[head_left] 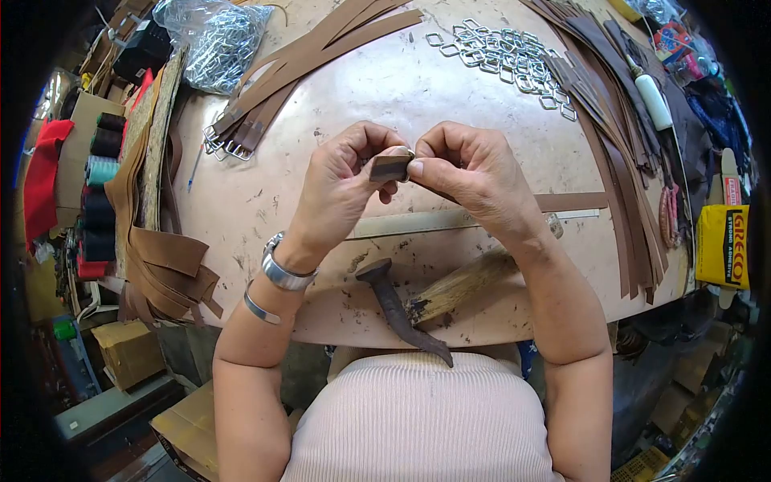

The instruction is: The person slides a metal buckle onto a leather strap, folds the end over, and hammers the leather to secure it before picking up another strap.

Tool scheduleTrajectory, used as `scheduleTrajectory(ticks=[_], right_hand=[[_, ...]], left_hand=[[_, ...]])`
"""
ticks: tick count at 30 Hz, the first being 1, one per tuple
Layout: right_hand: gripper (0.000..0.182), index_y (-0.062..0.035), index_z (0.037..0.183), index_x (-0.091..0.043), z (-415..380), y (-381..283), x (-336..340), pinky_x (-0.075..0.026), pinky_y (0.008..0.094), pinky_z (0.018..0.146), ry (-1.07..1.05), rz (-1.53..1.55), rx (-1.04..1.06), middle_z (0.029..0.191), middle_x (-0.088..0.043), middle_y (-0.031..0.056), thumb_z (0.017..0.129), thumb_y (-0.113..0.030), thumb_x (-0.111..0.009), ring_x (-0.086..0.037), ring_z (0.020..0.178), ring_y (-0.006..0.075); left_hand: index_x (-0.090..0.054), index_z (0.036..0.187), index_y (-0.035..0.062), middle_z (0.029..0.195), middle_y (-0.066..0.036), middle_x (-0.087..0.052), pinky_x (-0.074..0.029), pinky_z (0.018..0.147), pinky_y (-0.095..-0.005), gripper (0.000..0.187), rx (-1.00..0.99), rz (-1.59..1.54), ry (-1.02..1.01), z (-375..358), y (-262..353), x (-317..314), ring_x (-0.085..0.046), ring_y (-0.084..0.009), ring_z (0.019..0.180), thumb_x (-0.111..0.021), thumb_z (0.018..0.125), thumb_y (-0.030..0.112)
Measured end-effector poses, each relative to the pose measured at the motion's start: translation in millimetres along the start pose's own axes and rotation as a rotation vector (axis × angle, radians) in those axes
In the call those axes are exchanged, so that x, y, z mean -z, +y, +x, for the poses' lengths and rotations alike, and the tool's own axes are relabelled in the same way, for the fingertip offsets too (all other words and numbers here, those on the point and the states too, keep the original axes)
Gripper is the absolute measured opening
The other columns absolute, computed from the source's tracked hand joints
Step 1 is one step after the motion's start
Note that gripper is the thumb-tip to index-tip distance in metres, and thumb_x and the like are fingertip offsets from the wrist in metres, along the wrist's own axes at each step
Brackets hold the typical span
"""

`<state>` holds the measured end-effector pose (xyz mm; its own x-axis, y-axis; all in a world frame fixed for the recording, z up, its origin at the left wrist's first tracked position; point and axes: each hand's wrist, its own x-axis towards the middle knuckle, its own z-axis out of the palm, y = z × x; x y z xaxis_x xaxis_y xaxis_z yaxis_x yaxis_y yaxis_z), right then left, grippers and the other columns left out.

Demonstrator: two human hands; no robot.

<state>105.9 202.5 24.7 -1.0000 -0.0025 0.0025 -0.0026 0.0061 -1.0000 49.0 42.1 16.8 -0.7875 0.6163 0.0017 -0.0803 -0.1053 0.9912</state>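
Both hands meet above the middle of the table. My left hand [352, 173] is closed on a brown leather strap [389, 168], whose folded end shows between thumb and fingers. My right hand [470, 173] pinches the same strap near a small metal piece, mostly hidden by the fingertips. The strap seems to run on behind my right hand to the right. Below the hands lie a long pale ruler [418, 224], a dark curved metal tool [395, 309] and a worn wooden piece [462, 289].
Metal buckle frames [502, 56] lie at the back right, beside stacked dark straps [610, 161]. Brown straps with buckles [305, 60] and a bag of metal parts [221, 48] are at the back left. Thread spools [101, 171] and a yellow package [721, 245] flank the table.
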Motion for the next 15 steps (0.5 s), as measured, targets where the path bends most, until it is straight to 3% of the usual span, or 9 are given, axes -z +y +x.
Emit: scheduleTrajectory(ticks=[3, 6, 12, 15], right_hand=[[0.014, 0.0011, 0.073, -0.058, 1.3, 2.1, 1.3, -0.033, 0.0190, 0.047, -0.009, -0.020, 0.004, 0.060, -0.050, -0.0031, 0.077, -0.012, -0.061, -0.040, 0.056, 0.0024], [0.013, 0.0016, 0.074, -0.059, 1.3, -0.8, 2.4, -0.033, 0.0185, 0.048, -0.041, -0.003, -0.024, 0.061, -0.052, -0.0023, 0.077, -0.011, -0.061, -0.040, 0.056, 0.0023], [0.012, 0.0029, 0.079, -0.061, 0.8, -0.9, 5.0, -0.036, 0.0176, 0.051, -0.121, 0.143, -0.080, 0.064, -0.056, 0.0000, 0.078, -0.009, -0.059, -0.044, 0.058, 0.0028], [0.013, 0.0033, 0.081, -0.060, -1.1, -10.7, 12.2, -0.036, 0.0177, 0.052, -0.128, 0.126, -0.130, 0.064, -0.056, 0.0002, 0.077, -0.009, -0.059, -0.046, 0.059, 0.0035]], left_hand=[[-0.054, 0.090, -0.0002, 0.080, -0.003, -0.056, -0.046, 0.059, -0.0217, 0.016, 0.123, -0.325, -0.129, 0.4, -1.7, 10.1, -0.052, -0.0080, 0.065, -0.059, 0.083, 0.013], [-0.054, 0.090, 0.0005, 0.084, -0.004, -0.056, -0.046, 0.064, -0.0243, 0.017, 0.216, -0.354, -0.192, -0.2, 3.8, 13.2, -0.053, -0.0100, 0.069, -0.060, 0.082, 0.014], [-0.052, 0.082, 0.0031, 0.082, -0.005, -0.057, -0.047, 0.064, -0.0236, 0.014, 0.077, -0.286, -0.217, 0.8, -5.9, 11.6, -0.055, -0.0107, 0.068, -0.064, 0.079, 0.009], [-0.051, 0.080, 0.0032, 0.082, -0.006, -0.057, -0.049, 0.063, -0.0226, 0.014, 0.015, -0.251, -0.101, -0.7, -5.5, 9.3, -0.056, -0.0112, 0.068, -0.064, 0.078, 0.007]])
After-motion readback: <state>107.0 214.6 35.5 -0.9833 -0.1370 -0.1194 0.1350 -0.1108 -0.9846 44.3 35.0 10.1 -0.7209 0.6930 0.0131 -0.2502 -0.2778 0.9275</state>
